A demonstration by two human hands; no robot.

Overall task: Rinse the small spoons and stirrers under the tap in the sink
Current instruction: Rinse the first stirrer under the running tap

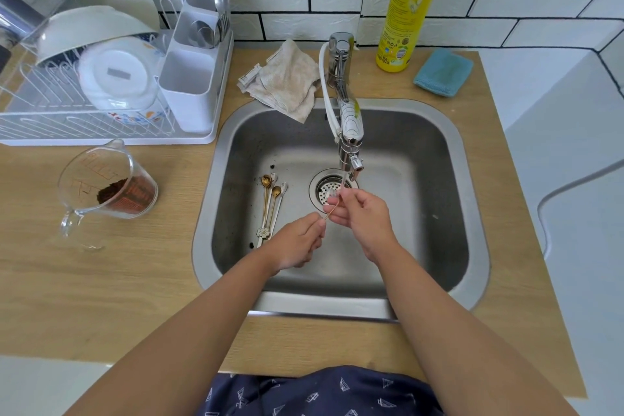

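Both hands hold one thin rose-gold stirrer [327,217] over the steel sink [439,159]. My left hand [299,241] pinches its handle end. My right hand [359,218] closes around its upper end, directly under the tap [349,132] and above the drain [329,191]; a thin stream of water falls onto it. Several small gold spoons and stirrers [271,204] lie side by side on the sink floor, left of the drain, one with a flower-shaped handle end.
A dish rack [101,78] with bowls, plates and a cutlery holder stands at the back left. A glass measuring jug [108,189] with brown powder sits left of the sink. Behind the sink lie a beige cloth [287,81], a yellow detergent bottle [405,7] and a blue sponge [442,73].
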